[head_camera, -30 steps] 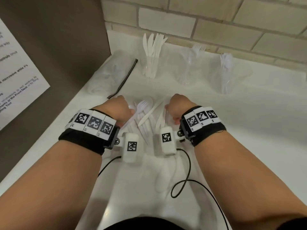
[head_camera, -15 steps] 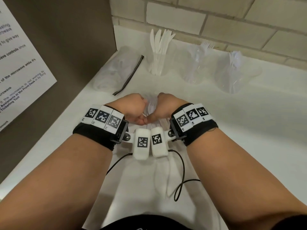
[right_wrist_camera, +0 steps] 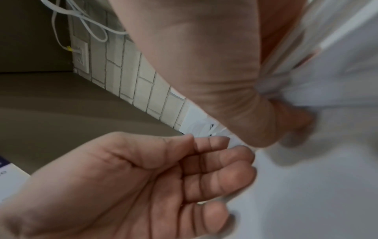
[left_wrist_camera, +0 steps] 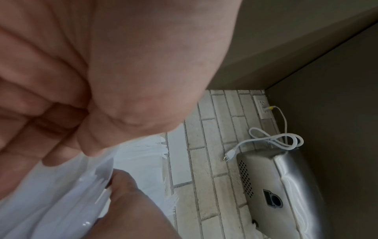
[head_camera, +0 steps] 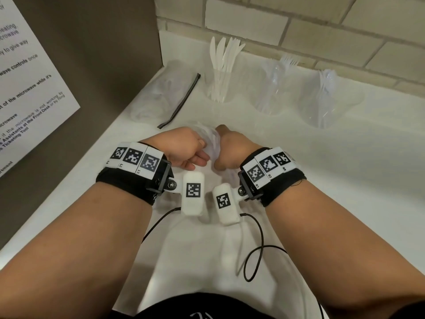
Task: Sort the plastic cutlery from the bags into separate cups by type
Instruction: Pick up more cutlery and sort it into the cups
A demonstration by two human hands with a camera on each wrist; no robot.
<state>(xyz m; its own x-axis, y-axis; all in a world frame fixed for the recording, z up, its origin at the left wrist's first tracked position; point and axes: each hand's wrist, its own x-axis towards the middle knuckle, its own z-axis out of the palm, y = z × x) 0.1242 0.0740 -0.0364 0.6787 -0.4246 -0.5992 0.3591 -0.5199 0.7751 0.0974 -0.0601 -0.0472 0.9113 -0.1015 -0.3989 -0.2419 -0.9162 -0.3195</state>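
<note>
Both hands (head_camera: 208, 149) have gathered the loose cutlery (head_camera: 212, 140) into one raised bundle.

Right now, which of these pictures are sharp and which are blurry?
Head view: sharp, though the clear cups nearly vanish against the white counter. Left wrist view: the hand is soft, the wall behind crisp. Right wrist view: motion blur smears the cutlery.

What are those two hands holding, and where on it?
Both the left hand and the right hand grip one clear bag of white cutlery, each pinching the plastic at its own side. Which end cannot be told.
</note>
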